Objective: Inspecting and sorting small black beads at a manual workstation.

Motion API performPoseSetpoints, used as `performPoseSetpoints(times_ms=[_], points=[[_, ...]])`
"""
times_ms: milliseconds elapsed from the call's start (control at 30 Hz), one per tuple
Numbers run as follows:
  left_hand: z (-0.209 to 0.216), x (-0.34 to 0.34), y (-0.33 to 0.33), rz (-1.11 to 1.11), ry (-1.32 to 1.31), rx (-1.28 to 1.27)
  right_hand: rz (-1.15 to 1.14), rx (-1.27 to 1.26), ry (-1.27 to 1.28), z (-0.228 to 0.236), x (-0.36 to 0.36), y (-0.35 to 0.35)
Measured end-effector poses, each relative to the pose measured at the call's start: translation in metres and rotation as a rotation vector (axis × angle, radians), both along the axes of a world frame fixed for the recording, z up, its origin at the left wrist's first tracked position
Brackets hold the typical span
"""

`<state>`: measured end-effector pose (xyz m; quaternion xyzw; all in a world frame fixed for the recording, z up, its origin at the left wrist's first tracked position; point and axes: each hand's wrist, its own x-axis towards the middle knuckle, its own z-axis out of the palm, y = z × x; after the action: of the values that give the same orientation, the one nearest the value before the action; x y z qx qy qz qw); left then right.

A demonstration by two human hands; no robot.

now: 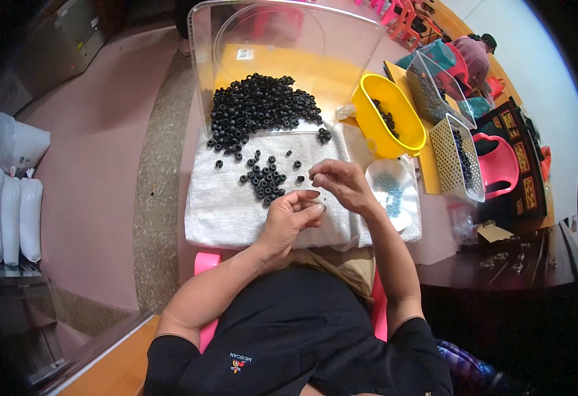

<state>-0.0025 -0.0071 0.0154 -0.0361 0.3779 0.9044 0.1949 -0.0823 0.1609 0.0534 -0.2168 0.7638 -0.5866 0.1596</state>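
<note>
Over a white towel [216,218], my left hand [292,218] is closed in a pinch, with thumb and forefinger together. What it holds is too small to make out. Just above and to the right, my right hand [343,183] also pinches, its fingertips close to the left ones but apart from them. Anything in it is hidden. A loose cluster of small black ring-shaped pieces [262,179] lies on the towel left of my hands. Behind it spreads a large heap of the same black pieces [256,105]. Beside my right wrist sits a white plate [404,218] with tiny blue pieces [389,191].
A clear plastic bin [361,39] lies behind the heap. To the right are a yellow oval tub [365,109] and a beige perforated basket [447,162], both with black pieces, and a clear box [427,86]. A pink chair [497,165] stands beyond; another person [475,59] sits farther back.
</note>
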Motion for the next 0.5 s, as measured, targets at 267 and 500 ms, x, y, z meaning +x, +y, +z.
performPoseSetpoints(times_ms=[267, 500], points=[[-0.011, 0.000, 0.002, -0.058, 0.149, -0.100, 0.007, -0.092, -0.044, -0.004, 0.030, 0.013], [-0.011, 0.002, 0.002, -0.047, 0.194, -0.202, -0.086, 0.038, 0.004, -0.001, 0.038, 0.013]])
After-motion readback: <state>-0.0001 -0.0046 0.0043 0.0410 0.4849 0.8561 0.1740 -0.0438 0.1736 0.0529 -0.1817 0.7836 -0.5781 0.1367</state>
